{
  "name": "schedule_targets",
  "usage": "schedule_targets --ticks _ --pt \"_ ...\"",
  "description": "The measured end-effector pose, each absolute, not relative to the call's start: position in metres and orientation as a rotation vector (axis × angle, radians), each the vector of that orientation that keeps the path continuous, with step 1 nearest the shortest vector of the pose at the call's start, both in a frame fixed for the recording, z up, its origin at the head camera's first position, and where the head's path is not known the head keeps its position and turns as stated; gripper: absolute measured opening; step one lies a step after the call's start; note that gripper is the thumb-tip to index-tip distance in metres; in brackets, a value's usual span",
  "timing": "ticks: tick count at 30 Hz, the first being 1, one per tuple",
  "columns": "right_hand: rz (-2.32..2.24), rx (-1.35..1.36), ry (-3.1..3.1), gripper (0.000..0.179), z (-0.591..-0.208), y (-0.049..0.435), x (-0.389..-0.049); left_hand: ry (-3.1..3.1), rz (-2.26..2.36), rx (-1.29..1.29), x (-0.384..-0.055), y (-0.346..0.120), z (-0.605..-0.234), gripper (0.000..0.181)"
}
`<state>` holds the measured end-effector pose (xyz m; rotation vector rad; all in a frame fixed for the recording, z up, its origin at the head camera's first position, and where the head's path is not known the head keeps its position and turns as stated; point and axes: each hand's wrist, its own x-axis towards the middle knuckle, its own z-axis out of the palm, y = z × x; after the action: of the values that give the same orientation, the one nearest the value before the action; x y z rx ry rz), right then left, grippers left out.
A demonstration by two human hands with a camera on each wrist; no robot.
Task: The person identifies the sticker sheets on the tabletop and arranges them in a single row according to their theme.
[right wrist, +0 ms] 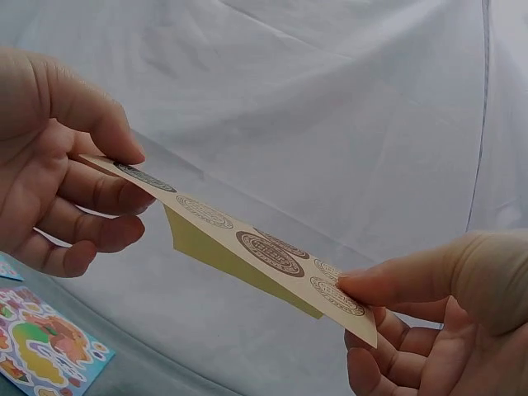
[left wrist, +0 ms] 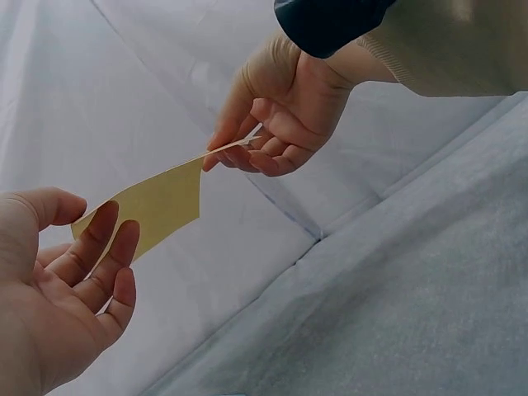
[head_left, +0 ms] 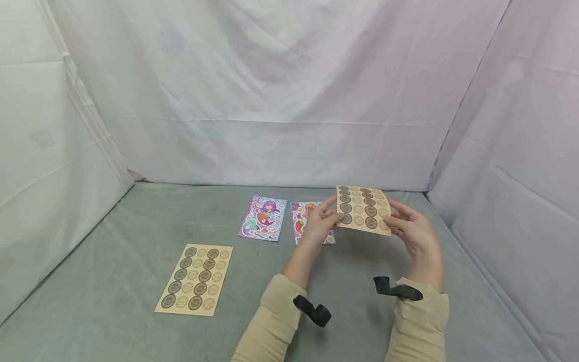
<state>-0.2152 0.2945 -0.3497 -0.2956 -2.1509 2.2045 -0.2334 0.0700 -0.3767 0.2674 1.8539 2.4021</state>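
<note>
Raised above the table is a tan sticker sheet (head_left: pixel 363 210) printed with rows of round brown and pale labels. My left hand (head_left: pixel 320 222) pinches its left edge, thumb on the printed face and fingers behind. At the opposite edge my right hand (head_left: pixel 412 229) pinches it the same way. In the left wrist view the sheet's yellowish back (left wrist: pixel 161 210) shows between both hands. The right wrist view catches the sheet (right wrist: pixel 239 239) almost edge-on, slightly bent.
A matching sticker sheet (head_left: pixel 195 280) lies flat at the left of the grey table (head_left: pixel 113 251). Farther back lie a purple mermaid sticker sheet (head_left: pixel 264 218) and another colourful sheet (head_left: pixel 298 226), partly hidden by my left hand. White cloth (head_left: pixel 271 151) walls surround the table.
</note>
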Motion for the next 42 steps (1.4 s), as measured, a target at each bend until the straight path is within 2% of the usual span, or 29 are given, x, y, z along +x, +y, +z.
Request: schedule_targets --ticks 6,21,42 --pt "2.173 -0.295 -2.169 0.072 -0.328 0.280 -0.202 1.824 2.409 0.292 -0.232 0.066 -0.371 0.054" --pt "2.244 -0.174 -2.120 0.079 -0.316 0.277 -0.195 1.790 2.433 0.389 -0.223 0.058 -0.352 0.057" --pt "2.169 0.005 -2.234 0.073 -0.305 0.259 -0.188 1.828 2.429 0.467 -0.205 0.032 -0.337 0.062"
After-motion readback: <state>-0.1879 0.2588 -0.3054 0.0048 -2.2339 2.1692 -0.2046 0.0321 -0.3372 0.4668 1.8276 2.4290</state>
